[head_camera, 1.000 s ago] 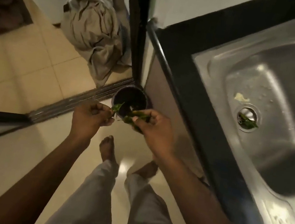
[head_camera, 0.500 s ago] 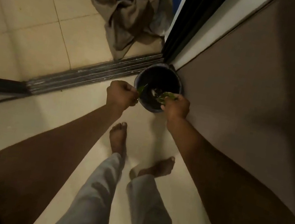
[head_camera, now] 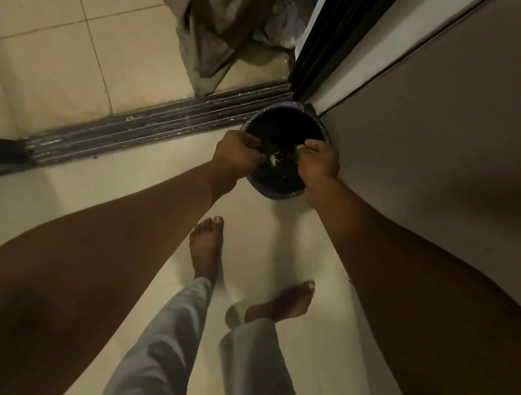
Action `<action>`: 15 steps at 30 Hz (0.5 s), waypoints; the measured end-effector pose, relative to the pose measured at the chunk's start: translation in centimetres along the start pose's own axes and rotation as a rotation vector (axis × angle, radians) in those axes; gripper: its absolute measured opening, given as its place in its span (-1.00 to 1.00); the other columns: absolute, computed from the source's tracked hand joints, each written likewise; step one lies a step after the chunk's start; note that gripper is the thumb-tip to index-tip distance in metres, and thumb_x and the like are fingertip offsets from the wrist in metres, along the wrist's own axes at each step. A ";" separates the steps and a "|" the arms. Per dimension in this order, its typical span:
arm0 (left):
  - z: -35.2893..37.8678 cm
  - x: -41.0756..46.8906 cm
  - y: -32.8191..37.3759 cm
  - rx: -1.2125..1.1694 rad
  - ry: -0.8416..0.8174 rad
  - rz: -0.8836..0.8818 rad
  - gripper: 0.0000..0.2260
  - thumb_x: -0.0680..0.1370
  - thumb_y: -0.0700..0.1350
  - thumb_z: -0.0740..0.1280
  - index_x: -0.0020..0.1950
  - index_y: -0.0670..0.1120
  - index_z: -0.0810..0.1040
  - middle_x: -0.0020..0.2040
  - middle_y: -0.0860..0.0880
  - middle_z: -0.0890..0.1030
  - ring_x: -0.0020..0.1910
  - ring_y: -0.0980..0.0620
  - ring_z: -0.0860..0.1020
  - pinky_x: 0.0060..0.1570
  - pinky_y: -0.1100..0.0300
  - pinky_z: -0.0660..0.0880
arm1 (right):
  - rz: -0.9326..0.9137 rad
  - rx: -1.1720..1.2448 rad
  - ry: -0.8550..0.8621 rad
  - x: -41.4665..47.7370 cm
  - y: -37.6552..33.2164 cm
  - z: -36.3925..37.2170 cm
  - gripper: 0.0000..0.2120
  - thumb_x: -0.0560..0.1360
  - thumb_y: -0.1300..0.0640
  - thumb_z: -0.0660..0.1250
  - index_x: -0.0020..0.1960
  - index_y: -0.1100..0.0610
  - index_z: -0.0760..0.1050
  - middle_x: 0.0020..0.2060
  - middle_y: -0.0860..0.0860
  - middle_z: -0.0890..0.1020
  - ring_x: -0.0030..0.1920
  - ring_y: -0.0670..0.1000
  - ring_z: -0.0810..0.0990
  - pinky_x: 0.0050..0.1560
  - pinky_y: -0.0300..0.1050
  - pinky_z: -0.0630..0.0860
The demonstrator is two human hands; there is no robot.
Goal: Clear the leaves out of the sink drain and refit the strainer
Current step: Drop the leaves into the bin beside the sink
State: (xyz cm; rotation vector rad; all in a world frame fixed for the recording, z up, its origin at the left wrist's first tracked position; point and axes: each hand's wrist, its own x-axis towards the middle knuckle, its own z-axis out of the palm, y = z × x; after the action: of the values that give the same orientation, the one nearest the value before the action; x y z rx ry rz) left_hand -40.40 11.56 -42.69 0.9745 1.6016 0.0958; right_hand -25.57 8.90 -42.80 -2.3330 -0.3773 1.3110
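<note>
Pale grey trousers and two bare feet (head_camera: pixel 209 244) are being seen nearest, on the cream floor tiles (head_camera: pixel 67 59). Further out, both hands are being held over the round dark blue bin (head_camera: pixel 274 192). The left hand (head_camera: pixel 235 154) and right hand (head_camera: pixel 319 164) are each being curled tight, equally near. Small green leaves (head_camera: pixel 276 158) are being pinched between them, right above the bin's mouth, so only a drop straight down is needed. A crumpled grey cloth (head_camera: pixel 214 15) is lying farthest.

A pale tiled floor (head_camera: pixel 72 35) bears a dark bin (head_camera: pixel 270 192), crumpled cloth (head_camera: pixel 214 15) and bare feet (head_camera: pixel 207 243).
</note>
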 end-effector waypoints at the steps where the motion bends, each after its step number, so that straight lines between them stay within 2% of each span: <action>1: -0.2 -0.1 -0.2 0.024 -0.005 0.013 -0.60 0.54 -0.28 0.44 0.39 -0.13 0.61 0.23 -0.04 0.58 0.12 -0.03 0.55 -0.32 0.38 0.44 | 0.002 0.022 0.007 -0.1 0.1 -0.2 -0.70 0.68 0.29 0.33 0.39 0.31 0.58 0.35 0.21 0.64 0.31 0.16 0.62 0.27 -0.21 0.51; 2: -0.4 -0.3 -0.3 0.033 -0.004 0.029 -0.57 0.55 -0.30 0.42 0.42 -0.13 0.58 0.26 -0.03 0.57 0.14 -0.03 0.55 -0.33 0.39 0.44 | 0.004 0.047 0.021 -0.3 0.2 -0.4 -0.71 0.68 0.32 0.31 0.38 0.31 0.59 0.32 0.21 0.66 0.24 0.15 0.64 0.18 -0.24 0.53; 3: -0.6 -0.7 -0.4 0.031 0.001 0.043 -0.56 0.55 -0.31 0.40 0.43 -0.13 0.57 0.27 -0.02 0.57 0.16 -0.03 0.55 -0.28 0.36 0.47 | 0.006 0.077 0.040 -0.6 0.3 -0.6 -0.71 0.67 0.34 0.29 0.36 0.29 0.60 0.30 0.21 0.68 0.21 0.16 0.66 0.19 -0.21 0.56; 5: -0.9 -2.1 -0.2 0.004 0.021 0.070 -0.58 0.56 -0.29 0.39 0.42 -0.13 0.58 0.31 -0.04 0.61 0.23 -0.05 0.57 -0.07 0.24 0.53 | 0.008 0.134 0.085 -1.7 0.5 -1.1 -0.72 0.66 0.36 0.28 0.32 0.28 0.64 0.25 0.21 0.70 0.21 0.18 0.69 0.34 -0.01 0.60; 7: -1.2 -4.6 0.6 -0.025 0.051 0.107 -0.63 0.58 -0.24 0.39 0.39 -0.14 0.61 0.32 -0.09 0.65 0.26 -0.06 0.59 0.08 0.20 0.51 | 0.000 0.199 0.115 -4.1 0.1 -1.9 -0.74 0.65 0.38 0.29 0.28 0.29 0.65 0.23 0.22 0.71 0.24 0.20 0.69 0.35 0.13 0.61; 11: -2.1 -11.9 4.1 -0.042 0.078 0.241 -0.72 0.61 -0.18 0.38 0.33 -0.13 0.65 0.24 -0.06 0.70 0.16 0.06 0.63 -0.02 0.46 0.49 | -0.083 0.318 0.135 -12.0 -1.5 -4.7 -0.76 0.64 0.39 0.32 0.25 0.28 0.66 0.20 0.19 0.72 0.24 0.14 0.70 0.33 0.14 0.64; 15: -3.9 -20.7 8.7 -0.064 0.037 0.371 -0.76 0.62 -0.21 0.36 0.27 -0.14 0.67 0.17 -0.06 0.72 0.09 0.08 0.68 0.13 0.17 0.63 | -0.219 0.440 0.105 -21.5 -4.2 -9.5 -0.79 0.64 0.38 0.35 0.23 0.25 0.65 0.19 0.17 0.73 0.25 0.13 0.71 0.35 0.13 0.63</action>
State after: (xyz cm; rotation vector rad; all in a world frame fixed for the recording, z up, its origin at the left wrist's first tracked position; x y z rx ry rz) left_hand -40.18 5.94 -20.63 1.2152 1.4254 0.4197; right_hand -28.60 0.92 -20.47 -1.9220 -0.2690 1.0394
